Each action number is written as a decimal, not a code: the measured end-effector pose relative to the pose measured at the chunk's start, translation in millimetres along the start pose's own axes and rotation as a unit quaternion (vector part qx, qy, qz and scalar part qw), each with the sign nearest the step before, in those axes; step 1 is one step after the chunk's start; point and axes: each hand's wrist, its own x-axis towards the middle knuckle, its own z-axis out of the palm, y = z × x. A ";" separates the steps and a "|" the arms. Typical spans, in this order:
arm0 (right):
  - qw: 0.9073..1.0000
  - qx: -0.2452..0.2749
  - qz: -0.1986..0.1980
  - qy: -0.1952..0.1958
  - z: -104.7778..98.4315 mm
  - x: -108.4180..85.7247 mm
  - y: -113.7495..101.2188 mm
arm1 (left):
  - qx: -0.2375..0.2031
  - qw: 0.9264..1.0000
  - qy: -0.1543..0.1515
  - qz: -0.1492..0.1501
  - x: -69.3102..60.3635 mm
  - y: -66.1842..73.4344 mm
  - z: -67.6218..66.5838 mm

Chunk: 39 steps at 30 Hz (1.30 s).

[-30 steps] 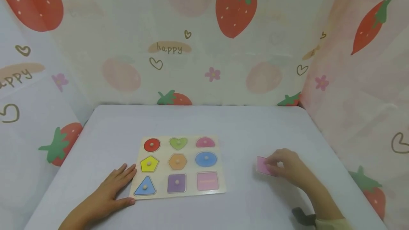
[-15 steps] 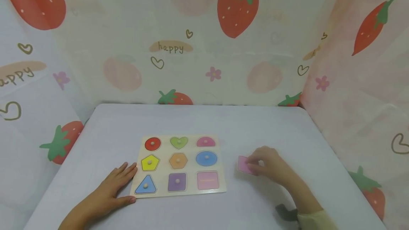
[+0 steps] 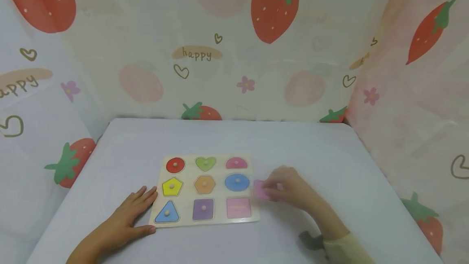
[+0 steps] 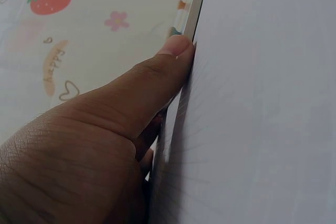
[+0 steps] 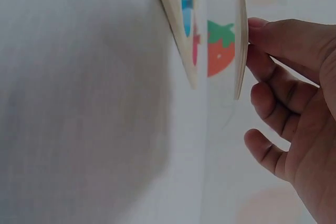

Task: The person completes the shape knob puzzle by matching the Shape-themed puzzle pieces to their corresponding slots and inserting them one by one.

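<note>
A shape puzzle board (image 3: 185, 206) lies flat on the white table. Its lower-right recess (image 3: 238, 208) is pink and rectangular, with no piece in it. Just off the board's right edge, my right hand (image 3: 287, 188) pinches a pink rectangular puzzle piece (image 3: 259, 189) between thumb and fingers. The right wrist view has this piece (image 5: 241, 35) edge-on, held above the table; the fingers hide its knob. My left hand (image 3: 126, 221) rests on the table with fingers spread, fingertips at the board's left edge. In the left wrist view its thumb (image 4: 157, 77) touches the board's side.
Knobbed pieces fill the other recesses, among them a blue oval (image 3: 231, 182), a purple square (image 3: 199, 214) and a blue triangle (image 3: 163, 217). Strawberry-printed curtains (image 3: 198, 11) stand behind the table (image 3: 311, 146) and on both sides.
My right hand has carried the pink rectangular piece leftward across the table, up to the board's right edge. The left hand and the board stay in place.
</note>
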 end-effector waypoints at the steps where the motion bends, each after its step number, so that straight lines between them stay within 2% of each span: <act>1: 1.000 0.004 -0.011 0.000 1.6 2.0 -1.3 | 0.002 1.000 -0.003 -0.002 -0.4 -0.3 0.4; 6: 0.999 0.008 -0.052 0.001 8.1 13.3 -7.1 | 0.015 1.000 0.001 0.009 -0.8 -1.7 0.0; 8: 0.998 0.009 -0.054 0.000 10.8 18.3 -9.3 | 0.016 1.000 0.007 0.016 -0.5 -1.8 -0.9; 15: 0.997 0.012 -0.074 -0.024 18.5 29.0 -17.5 | 0.005 1.000 -0.002 0.010 -0.6 -1.1 0.4; 18: 0.997 0.005 -0.064 -0.036 21.0 32.0 -20.5 | 0.007 1.000 0.003 0.014 0.0 -0.6 1.2; 24: 0.996 0.024 -0.022 -0.082 27.7 37.2 -21.9 | 0.011 1.000 0.005 0.022 1.0 -0.6 1.2; 31: 0.994 0.004 -0.067 -0.089 31.2 39.8 -19.8 | 0.000 1.000 -0.005 0.010 1.2 1.7 0.8; 39: 0.992 0.018 -0.055 -0.110 47.0 43.7 -15.1 | 0.007 1.000 -0.004 0.003 -2.3 2.6 -2.6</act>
